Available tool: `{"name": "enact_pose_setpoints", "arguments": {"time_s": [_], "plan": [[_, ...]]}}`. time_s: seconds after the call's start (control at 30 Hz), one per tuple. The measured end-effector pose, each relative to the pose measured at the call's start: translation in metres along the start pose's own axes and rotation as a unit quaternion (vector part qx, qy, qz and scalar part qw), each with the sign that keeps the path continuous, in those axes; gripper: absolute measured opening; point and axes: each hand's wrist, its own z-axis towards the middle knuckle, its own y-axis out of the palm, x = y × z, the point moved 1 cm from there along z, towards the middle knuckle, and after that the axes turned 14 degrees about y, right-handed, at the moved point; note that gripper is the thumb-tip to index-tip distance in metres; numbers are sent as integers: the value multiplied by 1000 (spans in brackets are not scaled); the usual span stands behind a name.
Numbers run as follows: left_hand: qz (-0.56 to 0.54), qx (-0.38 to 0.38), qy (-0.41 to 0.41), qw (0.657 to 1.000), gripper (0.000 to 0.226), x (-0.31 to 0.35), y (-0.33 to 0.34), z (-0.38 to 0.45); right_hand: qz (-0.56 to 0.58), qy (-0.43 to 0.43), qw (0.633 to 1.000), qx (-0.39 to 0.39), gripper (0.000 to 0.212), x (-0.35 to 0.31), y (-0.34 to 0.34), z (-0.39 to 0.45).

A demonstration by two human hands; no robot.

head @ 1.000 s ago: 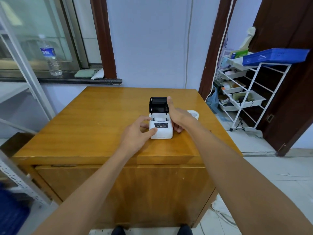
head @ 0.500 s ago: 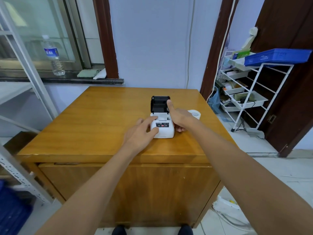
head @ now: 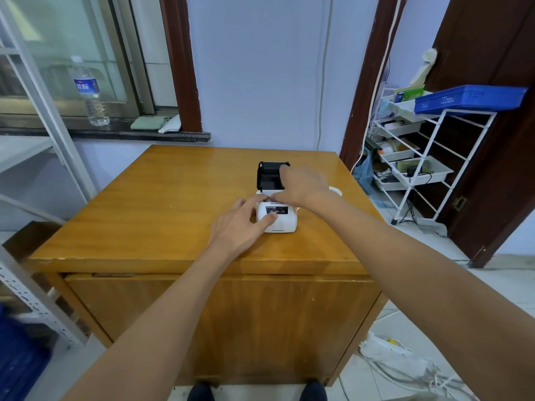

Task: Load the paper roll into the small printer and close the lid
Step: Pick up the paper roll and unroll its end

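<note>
The small printer [head: 278, 217] sits on the wooden desk [head: 162, 204], a little right of the desk's middle and nearer its front edge than its back. Its body is white with rounded corners, and on the sloping top face is a dark rectangular panel with small markings too fine to read. Its lid [head: 269, 176] is black, hinged at the rear and standing upright, open, with the dark inner side facing the camera.

The left hand [head: 241, 224] lies on the printer's left front corner, fingers spread and loose, thumb resting on the white face beside the dark panel; it presses rather than grips. The right hand [head: 301, 185] reaches over the printer from the right, covering the open paper bay, one finger up against the lid's right edge and the others curled down at the bay. Whether it grips anything there is hidden.

Just right of the printer, behind the right wrist, a sliver of the white paper roll [head: 335, 191] shows on the desk.
</note>
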Motion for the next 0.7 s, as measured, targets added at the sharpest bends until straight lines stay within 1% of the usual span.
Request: {"name": "enact_pose_setpoints", "arguments": {"time_s": [0.07,0.13,0.3,0.5,0.57,0.63,0.7], "plan": [[7,1,1,1000,60,-1,2,0,18,-44,998,-29,26,-2,1,7],[10,2,2,1000,60,-2,2,2,40,-58,996,-60,17,-2,4,13],[6,16,5,1000,58,-4,3,1,44,-63,994,-81,19,-5,10,20],[6,20,6,1000,58,-3,2,0,41,-83,981,-171,25,-4,4,22],[3,22,5,1000,58,-3,1,0,34,-88,982,-166,26,-4,2,21],[-4,22,6,1000,58,-3,1,0,30,-103,987,-122,24,-3,1,19],[-10,22,6,1000,58,-4,1,0,50,-106,990,-74,20,1,-1,15]]}}
